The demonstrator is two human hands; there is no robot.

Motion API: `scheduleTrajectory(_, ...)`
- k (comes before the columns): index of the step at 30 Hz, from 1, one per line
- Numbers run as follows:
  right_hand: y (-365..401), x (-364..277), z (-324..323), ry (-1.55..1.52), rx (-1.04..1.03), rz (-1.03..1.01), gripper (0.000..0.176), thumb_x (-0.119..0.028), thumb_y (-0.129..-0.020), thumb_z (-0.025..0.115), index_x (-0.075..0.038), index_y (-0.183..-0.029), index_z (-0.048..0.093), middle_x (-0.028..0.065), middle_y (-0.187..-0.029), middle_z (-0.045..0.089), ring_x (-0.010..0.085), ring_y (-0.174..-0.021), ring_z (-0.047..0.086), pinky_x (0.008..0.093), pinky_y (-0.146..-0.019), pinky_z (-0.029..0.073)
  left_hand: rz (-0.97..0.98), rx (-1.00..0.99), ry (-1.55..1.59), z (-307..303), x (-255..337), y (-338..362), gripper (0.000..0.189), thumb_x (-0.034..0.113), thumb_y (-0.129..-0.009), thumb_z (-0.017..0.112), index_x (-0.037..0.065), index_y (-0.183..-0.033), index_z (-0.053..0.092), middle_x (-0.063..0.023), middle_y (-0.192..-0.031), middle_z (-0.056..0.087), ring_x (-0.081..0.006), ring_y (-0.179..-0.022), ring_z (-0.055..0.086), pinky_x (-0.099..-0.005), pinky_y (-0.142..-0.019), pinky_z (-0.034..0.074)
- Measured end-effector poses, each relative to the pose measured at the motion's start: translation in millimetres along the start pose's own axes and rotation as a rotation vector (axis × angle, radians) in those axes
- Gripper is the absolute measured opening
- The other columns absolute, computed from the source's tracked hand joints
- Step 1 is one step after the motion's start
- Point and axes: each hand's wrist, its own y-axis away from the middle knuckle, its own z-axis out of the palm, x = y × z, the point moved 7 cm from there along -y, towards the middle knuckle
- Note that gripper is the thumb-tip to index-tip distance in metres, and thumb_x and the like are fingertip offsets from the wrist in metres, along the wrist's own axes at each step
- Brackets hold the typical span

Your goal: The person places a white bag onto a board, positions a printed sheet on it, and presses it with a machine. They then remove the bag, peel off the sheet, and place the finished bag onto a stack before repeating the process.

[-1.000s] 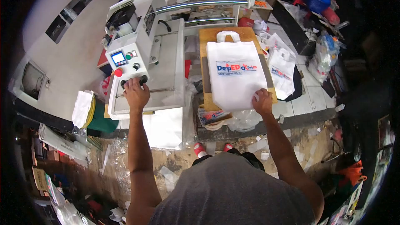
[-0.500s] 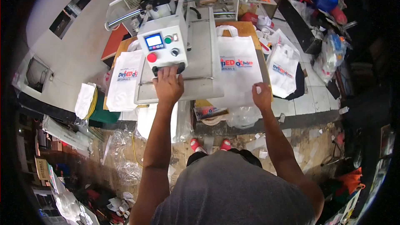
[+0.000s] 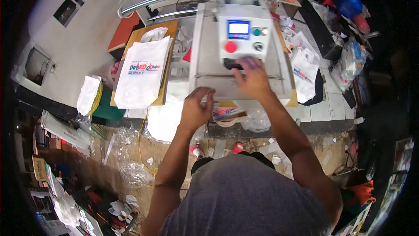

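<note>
The white control box (image 3: 242, 35) of a press, with a lit screen and a red button, stands over the right part of the work table. My right hand (image 3: 251, 76) has its fingers on the box's black front handle (image 3: 232, 64). Near the front left corner of the wide press plate (image 3: 218, 83) is my left hand (image 3: 200, 105), fingers bent, thumb and fingers apart, with nothing seen in it. A white printed bag (image 3: 144, 76) lies flat on the wooden board (image 3: 167, 65) at the left.
Another printed bag (image 3: 304, 72) lies to the right of the press. A metal rail (image 3: 161, 0) runs behind. Clear plastic (image 3: 131, 166) and scraps litter the floor. A green bin (image 3: 109, 109) stands at the left, beside a yellow coil.
The press head has moved from left to right, uncovering the left bag and covering the right one. My right hand is now on the handle; my left hand has let go of it.
</note>
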Motion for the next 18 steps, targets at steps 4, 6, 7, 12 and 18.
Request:
scheduleTrajectory(4,-4,3,2,0.201,-0.032,0.105,0.031,-0.039,-0.09,0.067,-0.008,-0.096,0.067,0.0123,-0.097,0.068,0.0334,-0.098,0.062,0.0473,-0.088,0.043,-0.321,0.041,0.058,-64,-118,83,0.009,0.002,-0.089,0.062,-0.001,-0.094,0.069,-0.0157,-0.09,0.072,-0.0288,-0.085,0.072,-0.0343,-0.073,0.057)
scheduleTrajectory(6,-4,14,4,0.241,0.023,0.13,0.032,-0.04,-0.089,0.067,-0.008,-0.085,0.067,0.0105,-0.088,0.067,0.0327,-0.091,0.062,0.0484,-0.083,0.041,-0.431,0.061,-0.034,-91,-190,126,0.009,0.004,-0.089,0.063,-0.001,-0.095,0.069,-0.0155,-0.09,0.071,-0.0279,-0.082,0.071,-0.0346,-0.07,0.057)
scheduleTrajectory(7,-2,18,2,0.278,0.076,0.131,0.031,-0.039,-0.089,0.068,-0.008,-0.081,0.066,0.0096,-0.084,0.067,0.0325,-0.088,0.062,0.0484,-0.082,0.042,-0.453,0.081,-0.092,-102,-230,147,0.01,0.004,-0.089,0.064,-0.001,-0.096,0.068,-0.0156,-0.09,0.071,-0.0288,-0.081,0.071,-0.0355,-0.07,0.056)
scheduleTrajectory(12,0,26,-13,0.33,0.081,0.152,0.028,-0.032,-0.088,0.072,-0.008,-0.078,0.064,0.0097,-0.08,0.065,0.0328,-0.08,0.059,0.047,-0.078,0.042,-0.457,0.073,-0.423,-131,-388,225,0.043,0.02,-0.082,0.075,0.0,-0.116,0.06,-0.0221,-0.111,0.064,-0.0407,-0.107,0.059,-0.0491,-0.093,0.048)
scheduleTrajectory(18,0,35,-26,0.349,0.056,0.171,0.026,-0.027,-0.087,0.074,-0.005,-0.078,0.064,0.0106,-0.077,0.065,0.0343,-0.077,0.057,0.0464,-0.074,0.043,-0.694,-0.075,-0.526,-120,-464,234,0.071,0.039,-0.076,0.082,-0.004,-0.126,0.054,-0.0254,-0.12,0.06,-0.0432,-0.117,0.053,-0.0522,-0.1,0.044)
